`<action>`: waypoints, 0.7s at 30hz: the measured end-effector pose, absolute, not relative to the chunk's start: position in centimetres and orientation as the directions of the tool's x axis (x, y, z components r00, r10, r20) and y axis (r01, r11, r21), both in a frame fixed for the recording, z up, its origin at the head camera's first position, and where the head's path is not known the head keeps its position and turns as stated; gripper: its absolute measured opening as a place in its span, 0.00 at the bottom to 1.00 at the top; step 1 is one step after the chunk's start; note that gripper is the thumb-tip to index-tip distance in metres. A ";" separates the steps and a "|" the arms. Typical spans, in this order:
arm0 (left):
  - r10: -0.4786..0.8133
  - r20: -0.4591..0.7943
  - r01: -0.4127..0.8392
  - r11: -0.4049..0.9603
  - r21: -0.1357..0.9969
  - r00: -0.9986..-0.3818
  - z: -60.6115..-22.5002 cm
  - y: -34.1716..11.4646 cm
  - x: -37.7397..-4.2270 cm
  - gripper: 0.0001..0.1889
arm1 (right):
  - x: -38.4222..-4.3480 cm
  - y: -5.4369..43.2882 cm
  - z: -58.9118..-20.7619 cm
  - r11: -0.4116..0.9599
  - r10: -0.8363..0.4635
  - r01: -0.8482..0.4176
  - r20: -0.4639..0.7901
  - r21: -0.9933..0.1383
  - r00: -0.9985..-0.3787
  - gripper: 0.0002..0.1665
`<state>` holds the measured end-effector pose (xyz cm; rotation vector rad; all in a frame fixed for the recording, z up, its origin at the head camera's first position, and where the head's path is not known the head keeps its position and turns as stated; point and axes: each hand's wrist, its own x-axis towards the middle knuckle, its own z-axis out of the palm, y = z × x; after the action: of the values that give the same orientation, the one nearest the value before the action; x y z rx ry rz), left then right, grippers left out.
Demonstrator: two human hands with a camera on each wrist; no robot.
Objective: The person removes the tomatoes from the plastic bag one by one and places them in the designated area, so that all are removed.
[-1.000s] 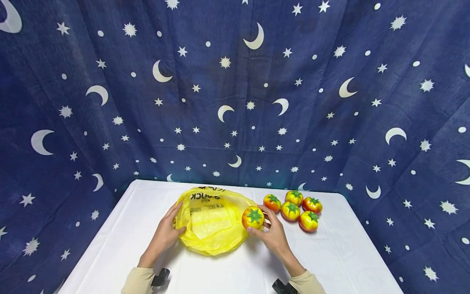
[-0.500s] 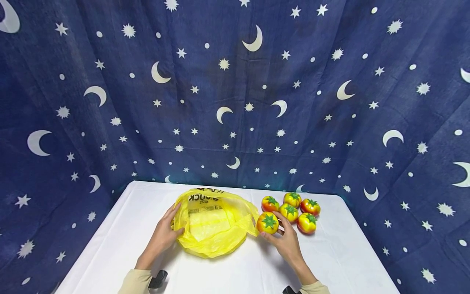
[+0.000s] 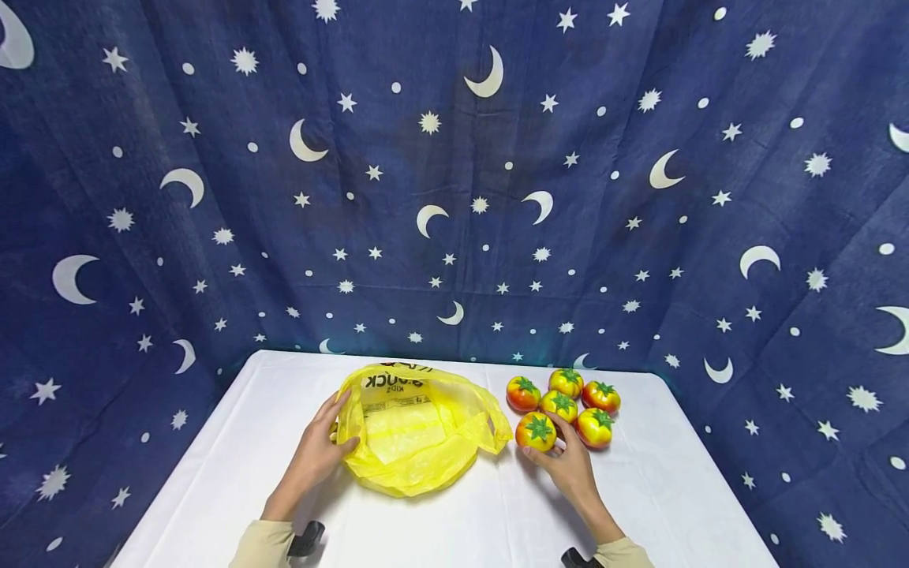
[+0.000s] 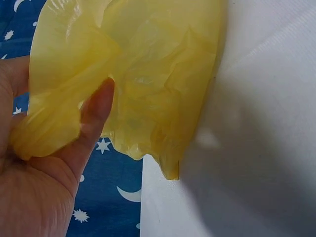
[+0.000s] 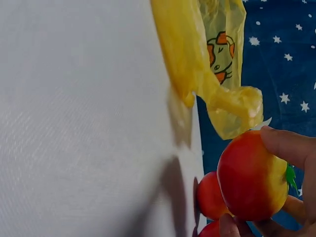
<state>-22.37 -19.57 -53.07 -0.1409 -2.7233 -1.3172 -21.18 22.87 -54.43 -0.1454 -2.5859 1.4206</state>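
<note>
My left hand [image 3: 315, 454] grips the left edge of a yellow plastic bag [image 3: 426, 465], thumb on one side of the film and fingers on the other. The bag's wide mouth faces up, and dark lettering shows on its far wall. In the left wrist view the film bunches between thumb and fingers [image 4: 98, 103]. My right hand [image 3: 570, 472] holds a red-and-yellow toy tomato [image 3: 536, 431] with a green star-shaped top, just right of the bag. From the right wrist, thumb and fingers show round the tomato [image 5: 249, 177].
Several similar toy tomatoes [image 3: 566, 383] sit grouped at the back right of the white table [image 3: 660, 489], close behind the right hand. A loose flap of the bag [image 3: 497, 432] sticks out toward them. A blue curtain [image 3: 454, 197] with moons and stars hangs behind the table.
The right hand has moved right with the tomato, from the bag's right edge to beside the group. A flap of the bag has sprung out to the right. The left hand keeps its grip.
</note>
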 end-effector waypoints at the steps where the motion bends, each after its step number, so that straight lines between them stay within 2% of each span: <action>1: 0.037 0.156 0.145 0.621 0.770 -0.987 -53.1 -19.6 -22.3 0.46 | -21.3 22.9 -54.5 0.539 0.177 -0.002 0.115 -0.843 -0.977 0.48; 6: 0.037 0.199 0.180 0.610 0.772 -0.979 -53.1 -19.7 -22.1 0.44 | -21.7 23.0 -55.0 0.550 0.186 0.012 0.109 -0.835 -0.977 0.47; 21: 0.037 0.215 0.192 0.611 0.768 -0.976 -53.1 -19.9 -22.0 0.45 | -22.7 23.3 -56.7 0.554 0.183 0.028 0.089 -0.832 -0.979 0.47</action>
<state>-21.97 -19.93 -53.10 -0.1908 -2.6573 -1.2975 -22.67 23.35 -56.68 -0.1798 -2.6201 1.3983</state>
